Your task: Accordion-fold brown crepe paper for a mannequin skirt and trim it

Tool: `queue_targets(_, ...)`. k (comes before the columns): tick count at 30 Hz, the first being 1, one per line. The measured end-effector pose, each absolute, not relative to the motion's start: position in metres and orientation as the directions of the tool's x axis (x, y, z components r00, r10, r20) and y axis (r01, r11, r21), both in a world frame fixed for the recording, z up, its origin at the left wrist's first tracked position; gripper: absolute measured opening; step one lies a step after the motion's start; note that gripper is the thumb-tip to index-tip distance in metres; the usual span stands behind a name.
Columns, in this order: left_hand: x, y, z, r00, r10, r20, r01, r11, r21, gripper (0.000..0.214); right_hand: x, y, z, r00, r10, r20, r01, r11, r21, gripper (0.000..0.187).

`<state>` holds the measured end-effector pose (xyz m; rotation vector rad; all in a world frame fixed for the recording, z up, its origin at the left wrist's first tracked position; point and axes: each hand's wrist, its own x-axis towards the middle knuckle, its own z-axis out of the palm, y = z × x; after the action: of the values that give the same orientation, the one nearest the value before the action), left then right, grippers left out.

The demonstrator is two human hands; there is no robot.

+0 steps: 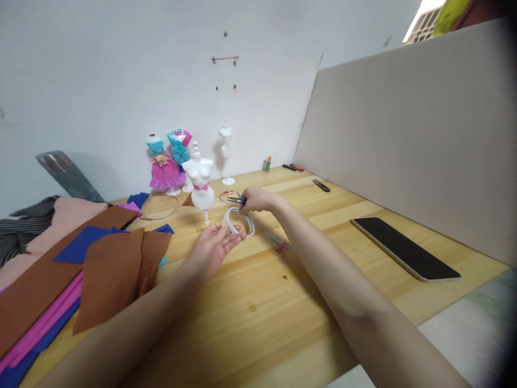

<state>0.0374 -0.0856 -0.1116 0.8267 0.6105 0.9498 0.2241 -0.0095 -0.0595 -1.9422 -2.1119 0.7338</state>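
Note:
My left hand [214, 245] lies palm up on the wooden table [258, 302], fingers spread, its fingertips touching a white roll of tape [239, 221]. Just beyond the roll, my right hand [256, 199] is closed on small blue-handled snips [235, 200] whose tips point left. A white mini mannequin [201, 182] with a pink band at its waist stands right behind the roll.
Brown, blue and pink felt sheets [84, 264] are stacked at the left. Dressed mini mannequins [167, 161] and a bare white one [225, 151] stand by the wall. A phone [404, 248] lies at the right, a black cutter [321, 185] beyond it. A grey partition [404, 140] bounds the right side.

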Motion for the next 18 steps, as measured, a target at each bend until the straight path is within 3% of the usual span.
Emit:
queue_targets(7,0.034,-0.079,-0.121,0.429,0.899,-0.089,-0.216,0.197,0.956,0.021,0.242,-0.017,-0.051,-0.217,0.933,-0.287,0.831,0.023,-0.556,0.012)
queue_targets(11,0.034,-0.074,-0.121,0.420,0.907,-0.038,-0.154,0.113,0.982,0.022,0.253,-0.027,-0.035,-0.236,0.937,-0.259,0.765,0.014,-0.644,0.023)
queue_targets(13,0.034,-0.073,-0.121,0.419,0.908,0.001,-0.148,0.068,0.987,0.021,0.259,-0.033,-0.026,-0.177,0.963,-0.204,0.754,-0.001,-0.656,0.024)
queue_targets(16,0.033,-0.072,-0.122,0.425,0.904,0.046,-0.074,-0.016,0.997,0.023,0.269,-0.040,-0.015,0.067,0.998,-0.008,0.809,-0.059,-0.584,0.027)
queue_targets(18,0.032,-0.072,-0.122,0.434,0.900,0.042,-0.019,-0.037,0.999,0.024,0.274,-0.043,-0.009,0.124,0.991,0.049,0.751,-0.062,-0.657,0.032)
